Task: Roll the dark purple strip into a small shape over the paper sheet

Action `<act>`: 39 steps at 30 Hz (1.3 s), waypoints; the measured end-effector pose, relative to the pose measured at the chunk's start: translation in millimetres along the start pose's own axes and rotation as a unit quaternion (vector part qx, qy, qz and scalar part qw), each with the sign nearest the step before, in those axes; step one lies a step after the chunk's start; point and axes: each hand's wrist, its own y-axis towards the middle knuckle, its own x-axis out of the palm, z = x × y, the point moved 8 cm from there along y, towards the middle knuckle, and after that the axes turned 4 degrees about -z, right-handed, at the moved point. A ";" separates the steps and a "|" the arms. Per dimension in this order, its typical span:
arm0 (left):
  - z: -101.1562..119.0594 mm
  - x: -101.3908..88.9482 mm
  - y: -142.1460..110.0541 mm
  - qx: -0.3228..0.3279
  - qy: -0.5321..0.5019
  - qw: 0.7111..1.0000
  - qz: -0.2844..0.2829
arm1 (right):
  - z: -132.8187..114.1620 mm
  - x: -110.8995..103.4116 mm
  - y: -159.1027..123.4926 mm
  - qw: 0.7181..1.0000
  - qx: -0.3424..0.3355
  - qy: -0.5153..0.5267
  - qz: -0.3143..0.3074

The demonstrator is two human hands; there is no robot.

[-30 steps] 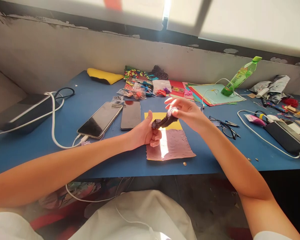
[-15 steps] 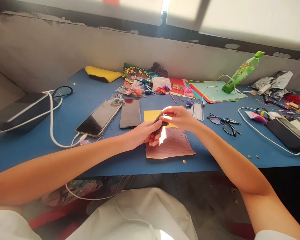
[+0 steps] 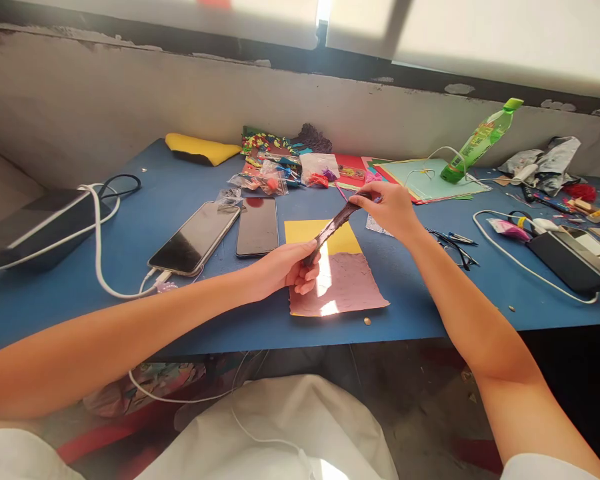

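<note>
A dark brown crinkled strip [image 3: 334, 229] is stretched taut between both hands above the blue table [image 3: 130, 293]. My left hand [image 3: 285, 268] pinches its near end; my right hand [image 3: 387, 210] pinches the far end, higher and to the right. Under the strip lie a yellow sheet [image 3: 305, 231] and a pinkish-brown textured sheet [image 3: 347, 287], partly lit by a patch of sun.
Two phones [image 3: 196, 238] [image 3: 257, 227] lie left of the sheets, one on a white cable. Glasses [image 3: 450, 240], a green bottle [image 3: 480, 141], coloured paper [image 3: 430, 183], small bags of craft bits [image 3: 265, 180] and a dark box [image 3: 35, 227] crowd the table.
The strip was bunched up between the hands; my right hand has pulled away up and to the right, stretching it out long. My left hand stayed in place.
</note>
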 end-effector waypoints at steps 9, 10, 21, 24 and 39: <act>7.8 6.3 -0.7 0.004 0.004 1.000 -0.030 | -60.3 45.6 -38.5 0.933 -0.064 0.249 -0.251; 8.4 7.1 -0.4 0.006 0.008 0.999 -0.034 | -63.1 55.2 -43.8 0.930 -0.063 0.232 -0.279; 5.8 0.2 1.0 0.030 0.017 0.999 -0.018 | -56.3 77.8 -47.0 0.934 -0.054 0.208 -0.286; 3.5 -3.0 0.8 0.019 0.015 1.000 0.002 | -53.3 76.5 -43.2 0.933 -0.057 0.225 -0.273; 2.4 -6.3 1.5 0.006 -0.003 0.999 0.049 | 6.0 42.3 -4.8 0.974 0.020 0.187 -0.128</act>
